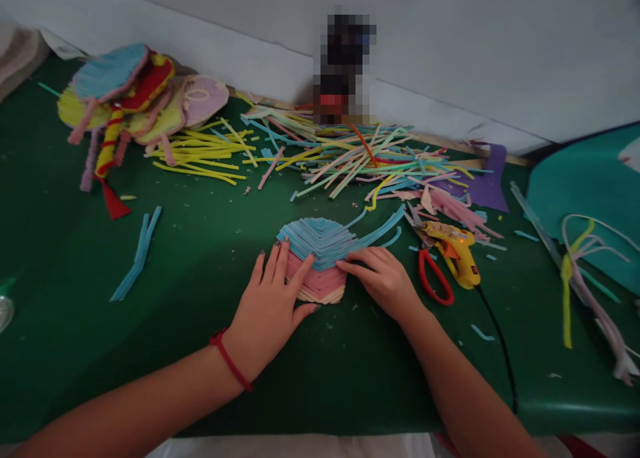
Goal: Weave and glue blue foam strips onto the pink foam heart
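A round fan-shaped piece [320, 288] lies flat on the table, covered with chevron rows of fuzzy pipe cleaners, blue above and pink and cream below. My left hand [270, 298] rests spread on its left side, fingertips pressing the blue and pink rows. With thumb and forefinger together, my right hand [385, 278] pinches at the right edge, where a blue pipe cleaner [377, 235] and others stick out past the rim. The exact end between those fingers is partly hidden.
Right of my hand lie a yellow glue gun [460, 251] with a black cord and red-handled scissors [435, 281]. Loose pipe cleaners [350, 158] are heaped behind. Finished-looking fans [113, 71] are stacked back left; blue pipe cleaners [137, 258] lie at left.
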